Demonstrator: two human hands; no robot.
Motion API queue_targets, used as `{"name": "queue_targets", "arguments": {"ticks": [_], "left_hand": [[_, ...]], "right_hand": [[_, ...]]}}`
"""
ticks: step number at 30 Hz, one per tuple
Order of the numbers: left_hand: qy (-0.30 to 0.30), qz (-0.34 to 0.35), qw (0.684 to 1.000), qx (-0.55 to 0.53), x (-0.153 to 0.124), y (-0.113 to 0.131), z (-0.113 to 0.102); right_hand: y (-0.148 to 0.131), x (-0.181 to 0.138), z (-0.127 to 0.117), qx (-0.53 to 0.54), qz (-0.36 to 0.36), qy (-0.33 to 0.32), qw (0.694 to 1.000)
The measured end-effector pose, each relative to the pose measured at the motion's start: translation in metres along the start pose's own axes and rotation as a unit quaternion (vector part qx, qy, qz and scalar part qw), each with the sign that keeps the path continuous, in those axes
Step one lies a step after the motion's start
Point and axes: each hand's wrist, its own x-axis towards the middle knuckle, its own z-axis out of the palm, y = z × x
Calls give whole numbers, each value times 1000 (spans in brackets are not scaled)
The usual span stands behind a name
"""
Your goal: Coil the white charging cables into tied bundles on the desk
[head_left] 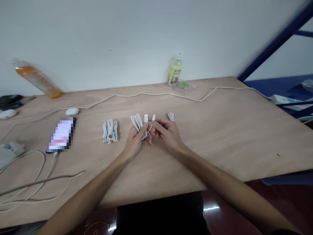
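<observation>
A coiled white USB cable (137,121) is held between both hands above the table's middle. My left hand (137,137) is closed round the coil, its thumb by the USB-A plug, which points away from me. With thumb and fingers my right hand (167,132) pinches the cable's smaller plug (154,117), side by side with the first one. Several coiled white cables (110,131) lie bundled on the table to the left. Another white cable coil (171,116) lies just behind my right hand, partly hidden by it.
On the left lie a phone (61,134) with a cable plugged in, a white earbud case (72,111) and loose cables. An orange drink bottle (39,81) leans on the wall; a yellow-labelled bottle (174,70) stands at the back. A long white cable (156,94) crosses the wooden table (232,130).
</observation>
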Motion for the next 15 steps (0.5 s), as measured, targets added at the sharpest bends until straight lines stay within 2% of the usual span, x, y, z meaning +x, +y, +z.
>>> {"name": "queue_targets", "arguments": {"ticks": [10, 15], "left_hand": [[13, -18, 999, -24, -2, 3, 4], [-6, -74, 996, -48, -8, 11, 12]], "right_hand": [[1, 1, 2, 6, 13, 25, 1000], [1, 2, 4, -18, 1, 52, 998]]}}
